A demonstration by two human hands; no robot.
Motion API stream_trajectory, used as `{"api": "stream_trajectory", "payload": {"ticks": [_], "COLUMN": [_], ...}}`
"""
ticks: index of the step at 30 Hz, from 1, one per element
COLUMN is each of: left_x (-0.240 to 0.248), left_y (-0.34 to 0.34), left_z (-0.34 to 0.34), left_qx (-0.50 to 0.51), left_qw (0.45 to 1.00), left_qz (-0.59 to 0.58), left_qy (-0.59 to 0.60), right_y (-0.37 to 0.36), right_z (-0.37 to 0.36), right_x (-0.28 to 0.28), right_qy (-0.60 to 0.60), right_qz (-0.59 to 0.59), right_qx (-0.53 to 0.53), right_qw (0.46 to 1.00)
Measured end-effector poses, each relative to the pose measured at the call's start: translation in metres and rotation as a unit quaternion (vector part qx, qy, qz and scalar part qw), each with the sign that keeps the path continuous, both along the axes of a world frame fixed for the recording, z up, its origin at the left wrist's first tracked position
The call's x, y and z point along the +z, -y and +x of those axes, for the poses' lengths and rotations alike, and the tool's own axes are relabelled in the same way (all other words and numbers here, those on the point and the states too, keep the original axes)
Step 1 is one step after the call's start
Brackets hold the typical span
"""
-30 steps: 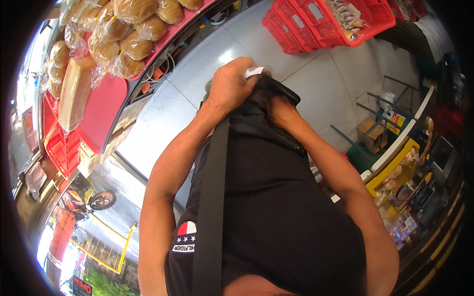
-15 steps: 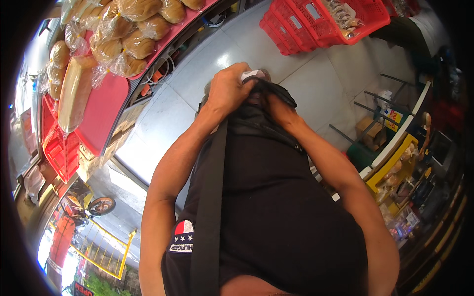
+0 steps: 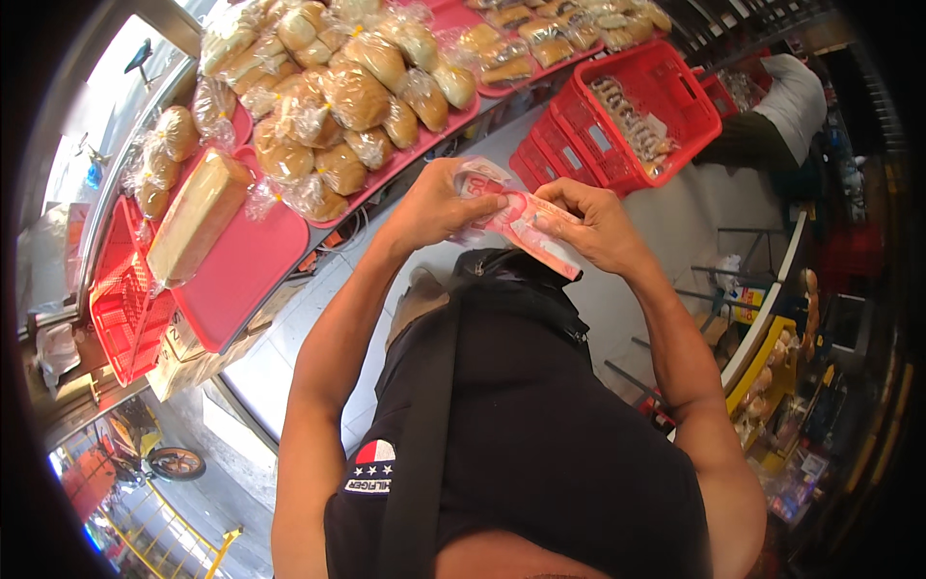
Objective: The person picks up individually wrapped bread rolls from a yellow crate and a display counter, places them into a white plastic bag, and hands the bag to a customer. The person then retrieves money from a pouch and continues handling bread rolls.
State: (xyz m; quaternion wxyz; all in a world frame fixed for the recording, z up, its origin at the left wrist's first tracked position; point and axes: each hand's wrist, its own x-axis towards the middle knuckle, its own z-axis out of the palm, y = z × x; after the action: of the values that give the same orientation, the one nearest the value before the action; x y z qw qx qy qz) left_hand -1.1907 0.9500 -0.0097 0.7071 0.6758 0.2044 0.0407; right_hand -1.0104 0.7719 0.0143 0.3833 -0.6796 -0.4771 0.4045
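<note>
My left hand point(image 3: 430, 206) is closed on several folded banknotes, its thumb lying across them. The reddish-orange banknotes point(image 3: 540, 247) stretch to the right, out in front of my chest. My right hand point(image 3: 600, 230) pinches their right part between thumb and fingers. Some pale, crinkled edges show by the left fingers; I cannot tell whether they are paper or plastic. Just below the notes, a black waist bag point(image 3: 502, 275) lies against my body, its strap point(image 3: 420, 425) running over my dark shirt.
Bagged bread rolls point(image 3: 362, 96) crowd a red tray ahead on the left, beside a long wrapped loaf point(image 3: 198, 220). Stacked red crates point(image 3: 632, 179) stand at the front right, near a person's sleeve point(image 3: 796, 106). A metal rack point(image 3: 738, 280) and a yellow bread tray point(image 3: 757, 372) are to my right.
Both hands have come up from the black bag, and the banknotes are now spread between them. The view has shifted, bringing more of the bread trays into sight.
</note>
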Motion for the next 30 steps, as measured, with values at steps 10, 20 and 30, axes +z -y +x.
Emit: {"api": "stream_trajectory", "payload": {"ticks": [10,20,30], "left_x": [-0.001,0.054,0.019], "left_y": [-0.055,-0.095,-0.041], "left_z": [-0.039,-0.008,0.085], "left_qx": [0.361,0.45,0.229], "left_qw": [0.896,0.835,0.963], "left_qz": [-0.147,-0.135,0.126], "left_qy": [0.214,0.287,0.063], "right_y": [-0.119,-0.441,-0.613], "right_z": [0.005,0.145,0.191], "right_x": [-0.002,0.145,0.196], "right_qy": [-0.229,-0.195,-0.179], "right_qz": [0.142,0.402,0.43], "right_qx": [-0.105,-0.198,-0.141], "right_qw": [0.957,0.872,0.873]}}
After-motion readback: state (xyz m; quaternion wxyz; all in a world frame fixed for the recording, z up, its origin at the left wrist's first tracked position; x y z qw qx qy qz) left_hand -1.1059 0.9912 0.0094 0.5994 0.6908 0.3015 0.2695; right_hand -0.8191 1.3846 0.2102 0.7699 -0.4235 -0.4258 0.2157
